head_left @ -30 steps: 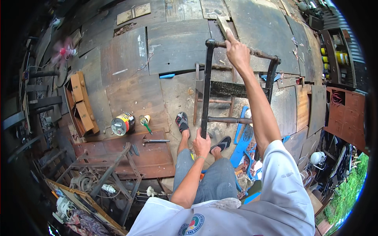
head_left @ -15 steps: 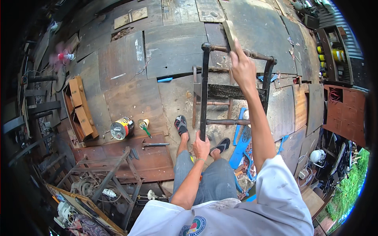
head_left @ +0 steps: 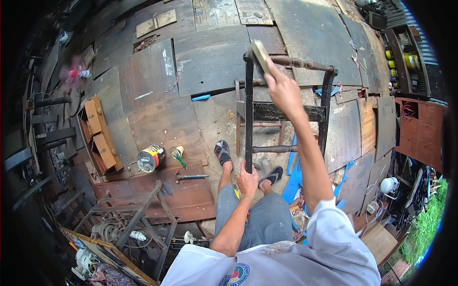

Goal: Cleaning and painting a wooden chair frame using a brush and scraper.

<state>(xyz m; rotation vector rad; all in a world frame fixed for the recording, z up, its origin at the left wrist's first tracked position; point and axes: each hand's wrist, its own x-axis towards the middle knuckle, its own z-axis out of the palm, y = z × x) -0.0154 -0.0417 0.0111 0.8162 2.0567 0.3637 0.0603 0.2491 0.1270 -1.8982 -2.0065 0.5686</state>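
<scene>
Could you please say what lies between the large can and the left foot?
In the head view, a small pale container and a green tool lie there.

Wooden frame (head_left: 267,111) — black and brown

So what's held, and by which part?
Left hand: left post of dark wooden frame, by near end. Right hand: pale wooden block, by near end.
</scene>
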